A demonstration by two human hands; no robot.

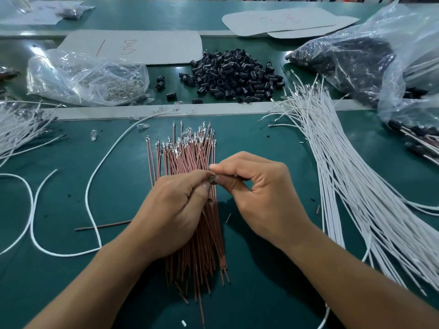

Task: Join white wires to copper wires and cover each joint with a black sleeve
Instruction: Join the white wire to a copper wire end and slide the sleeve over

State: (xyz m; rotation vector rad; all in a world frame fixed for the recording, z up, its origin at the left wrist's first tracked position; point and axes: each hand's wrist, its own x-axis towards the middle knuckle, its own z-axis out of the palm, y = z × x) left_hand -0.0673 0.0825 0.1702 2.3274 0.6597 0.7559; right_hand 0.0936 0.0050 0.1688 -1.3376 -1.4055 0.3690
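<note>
Left hand (175, 210), right hand (259, 193) pinch black sleeve (212, 179); card (152, 47) writing unreadable.

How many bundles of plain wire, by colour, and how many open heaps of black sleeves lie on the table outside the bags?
White wire bundles: 2
Copper wire bundle: 1
Black sleeve heap: 1
Total: 4

Showed green table mat (273, 138), clear plastic bag (78, 77) of small metal parts at far left, grey card sheet (152, 46) marked in red just behind, further card sheets (285, 20) at far right.
</note>
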